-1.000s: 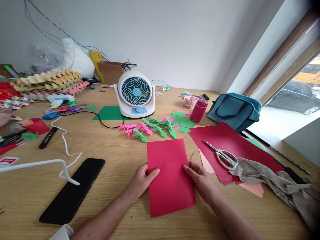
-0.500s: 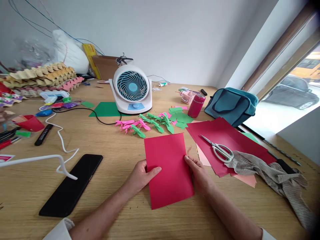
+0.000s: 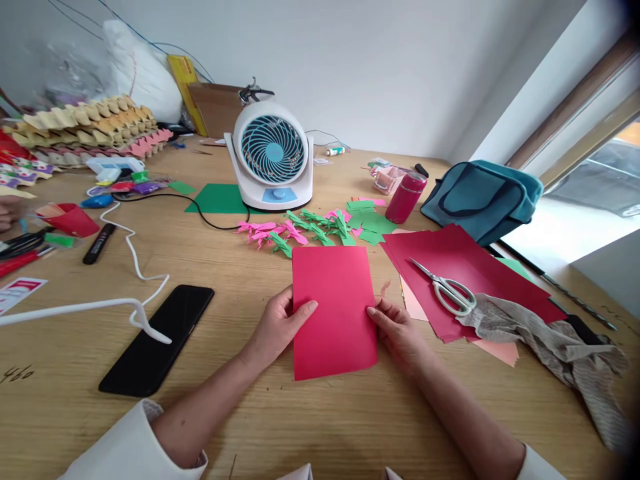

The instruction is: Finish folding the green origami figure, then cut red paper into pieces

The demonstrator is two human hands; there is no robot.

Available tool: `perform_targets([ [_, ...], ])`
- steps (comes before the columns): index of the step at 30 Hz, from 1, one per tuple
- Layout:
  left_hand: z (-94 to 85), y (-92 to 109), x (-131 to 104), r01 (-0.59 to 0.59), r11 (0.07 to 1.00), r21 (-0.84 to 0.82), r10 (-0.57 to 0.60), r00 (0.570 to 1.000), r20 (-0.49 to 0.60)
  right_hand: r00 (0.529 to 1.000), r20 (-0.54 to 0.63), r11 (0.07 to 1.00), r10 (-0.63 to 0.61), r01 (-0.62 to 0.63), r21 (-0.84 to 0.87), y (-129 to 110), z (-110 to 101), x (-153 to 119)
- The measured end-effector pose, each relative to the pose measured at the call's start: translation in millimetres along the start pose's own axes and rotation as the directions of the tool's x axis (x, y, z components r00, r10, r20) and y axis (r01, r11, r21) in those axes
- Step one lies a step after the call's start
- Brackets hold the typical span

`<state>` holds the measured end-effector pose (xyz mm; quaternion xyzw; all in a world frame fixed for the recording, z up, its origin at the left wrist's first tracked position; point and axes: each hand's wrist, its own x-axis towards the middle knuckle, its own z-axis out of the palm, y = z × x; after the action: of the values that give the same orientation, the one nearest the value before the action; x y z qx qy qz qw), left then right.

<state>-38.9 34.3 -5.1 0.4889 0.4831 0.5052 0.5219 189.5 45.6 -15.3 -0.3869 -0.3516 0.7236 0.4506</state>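
Gripping red paper (image 3: 334, 320), both hands (image 3: 340, 319) angled inward, thumbs on top

Our left hand (image 3: 283, 325) and right hand (image 3: 400, 331) face each other, apart, both in a pinching grip. Our left thumb (image 3: 304, 312) slants up and rightward, that hand's fingertips hidden; our right thumb (image 3: 379, 317) points up and leftward. Our bare forearms (image 3: 213, 403) angle inward.

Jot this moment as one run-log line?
left hand: on red sheet | right hand: on same sheet | scissors: on red stack
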Motion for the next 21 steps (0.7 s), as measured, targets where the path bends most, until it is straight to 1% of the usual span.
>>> perform_targets([
  [3, -2.3, 1.2, 1.6, -0.067, 0.996, -0.063, 0.068, 0.998, 0.014, 0.998, -0.066, 1.0, 0.004, -0.003, 0.026, -2.5, 1.6, 0.9],
  [6, -3.9, -2.1, 3.5, -0.117, 0.986, -0.123, 0.119, 0.993, 0.013, 0.995, -0.1, 0.999, 0.004, 0.0, 0.042, -3.9, 0.6, 2.7],
  [8, -4.4, -5.6, 4.0, -0.124, 0.977, -0.173, 0.129, 0.991, 0.017, 0.993, -0.114, 0.999, 0.011, -0.006, 0.045, -4.5, -0.4, 3.5],
  [10, -4.8, -8.7, 3.9, -0.106, 0.974, -0.199, 0.114, 0.993, 0.028, 0.991, -0.134, 0.999, 0.026, -0.02, 0.046, -5.5, -0.7, 3.5],
  [13, -5.9, -10.6, 3.8, -0.08, 0.981, -0.176, 0.086, 0.996, 0.03, 0.984, -0.17, 0.998, 0.056, -0.052, 0.031, -8.0, 0.7, 2.2],
  [15, -6.1, -9.6, 4.2, -0.093, 0.985, -0.148, 0.099, 0.995, 0.029, 0.982, -0.175, 0.997, 0.073, -0.073, 0.009, -9.5, 2.0, 1.0],
  [19, -3.3, -4.2, 5.1, -0.108, 0.991, -0.084, 0.113, 0.992, 0.049, 0.983, -0.18, 0.998, 0.041, -0.05, -0.047, -9.5, 2.3, -0.7],
  [21, -1.1, -2.3, 5.2, -0.151, 0.988, -0.035, 0.153, 0.987, 0.046, 0.983, -0.181, 0.997, 0.037, -0.049, -0.067, -9.0, 0.8, -1.0],
])
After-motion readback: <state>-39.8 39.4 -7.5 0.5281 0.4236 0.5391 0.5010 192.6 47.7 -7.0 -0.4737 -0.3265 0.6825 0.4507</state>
